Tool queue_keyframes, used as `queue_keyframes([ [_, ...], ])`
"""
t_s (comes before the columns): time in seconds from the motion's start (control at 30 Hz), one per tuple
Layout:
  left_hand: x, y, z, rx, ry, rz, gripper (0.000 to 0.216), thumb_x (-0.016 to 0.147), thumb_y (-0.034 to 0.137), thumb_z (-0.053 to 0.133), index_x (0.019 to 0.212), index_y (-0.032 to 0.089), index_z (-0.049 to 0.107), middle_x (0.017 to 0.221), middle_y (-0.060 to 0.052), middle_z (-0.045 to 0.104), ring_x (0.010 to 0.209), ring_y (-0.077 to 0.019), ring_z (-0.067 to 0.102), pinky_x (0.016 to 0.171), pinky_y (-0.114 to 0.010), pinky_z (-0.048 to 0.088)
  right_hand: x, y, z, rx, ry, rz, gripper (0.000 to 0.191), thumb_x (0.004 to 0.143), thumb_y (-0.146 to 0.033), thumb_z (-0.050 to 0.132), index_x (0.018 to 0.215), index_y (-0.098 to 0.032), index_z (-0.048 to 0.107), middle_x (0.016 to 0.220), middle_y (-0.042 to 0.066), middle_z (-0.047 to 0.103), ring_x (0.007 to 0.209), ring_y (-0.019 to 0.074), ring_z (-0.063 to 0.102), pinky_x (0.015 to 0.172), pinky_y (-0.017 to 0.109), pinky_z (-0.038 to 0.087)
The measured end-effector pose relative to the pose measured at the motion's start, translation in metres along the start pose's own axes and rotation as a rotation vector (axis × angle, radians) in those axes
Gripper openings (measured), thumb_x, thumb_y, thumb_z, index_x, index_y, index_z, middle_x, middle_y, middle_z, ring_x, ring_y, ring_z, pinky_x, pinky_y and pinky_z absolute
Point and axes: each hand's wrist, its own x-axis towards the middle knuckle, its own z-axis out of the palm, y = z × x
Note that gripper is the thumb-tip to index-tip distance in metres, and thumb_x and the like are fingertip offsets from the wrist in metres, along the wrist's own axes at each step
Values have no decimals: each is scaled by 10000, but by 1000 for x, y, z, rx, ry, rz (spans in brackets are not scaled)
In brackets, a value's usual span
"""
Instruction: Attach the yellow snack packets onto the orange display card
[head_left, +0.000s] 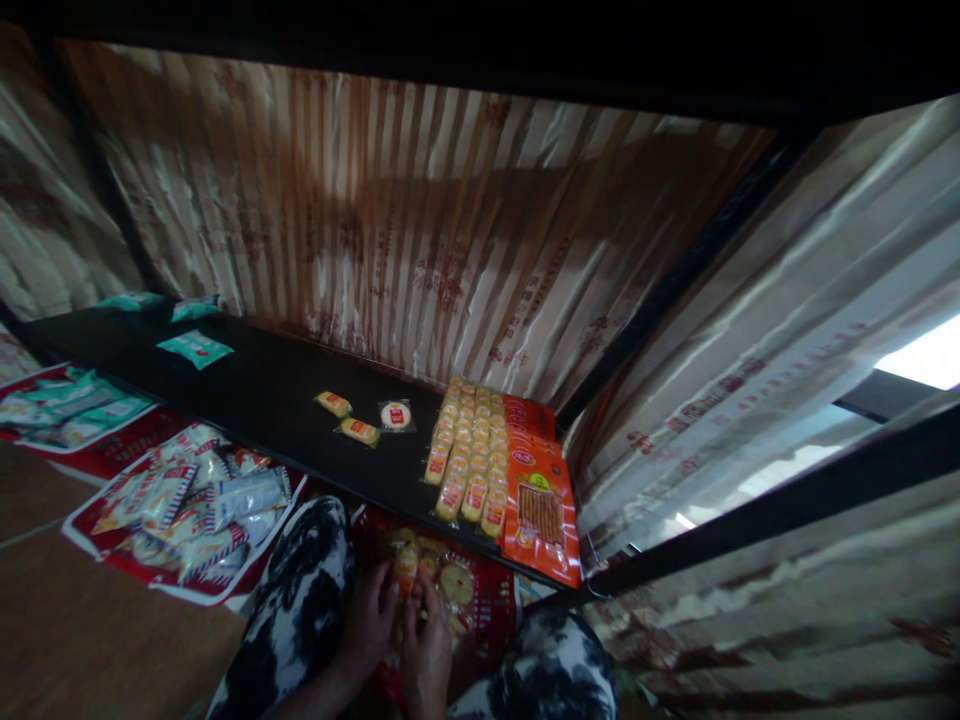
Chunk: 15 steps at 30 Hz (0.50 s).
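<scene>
Low between the knees, my left hand (369,618) and my right hand (426,645) come together with fingers closed on a small wrapped snack cake (406,568), yellow with an orange label. Just beneath them is a red bag (491,612) with more yellow wrapped snacks inside, partly covered by my hands. On the black shelf (277,410) in front, rows of similar wrapped snack cakes (469,450) stand packed together. Orange snack bags (541,500) lie against their right side. Left of the rows, loose yellow packets (360,431) lie near a round white packet (397,415).
Green packets (196,348) lie on the shelf's left part. A red-and-white basket (161,585) of white packets stands left of my knee, and another basket (97,445) with green packets is farther left. Printed sheeting (420,220) hangs behind, with dark frame bars (690,270) at right.
</scene>
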Motion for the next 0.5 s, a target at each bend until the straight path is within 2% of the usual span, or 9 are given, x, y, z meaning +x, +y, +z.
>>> queue_keyframes([
  [0.2, 7, 17, -10, -27, 39, 75, 393, 758, 387, 490, 1059, 167, 614, 1149, -145, 636, 1112, -281, 557, 1020, -414, 374, -1, -12, 8, 28, 22, -63, 451, 781, -553, 520, 1040, -213, 664, 1104, 130, 661, 1078, 297, 585, 926, 423, 458],
  [0.33, 15, 38, -14, -73, 52, 103, 353, 769, 346, 510, 1064, 183, 616, 1146, -121, 641, 1113, -275, 557, 1016, -404, 380, 4, -30, 5, 37, 63, -173, 377, 812, -463, 511, 1056, -215, 657, 1126, 125, 647, 1110, 284, 562, 964, 438, 428],
  [0.5, 32, 64, -16, -49, 86, 236, 325, 801, 321, 490, 1065, 180, 616, 1111, -107, 654, 1082, -244, 578, 992, -381, 412, 19, -55, 2, -14, 68, -319, 339, 867, -361, 434, 1065, -186, 646, 1087, 127, 664, 1043, 246, 602, 922, 418, 465],
])
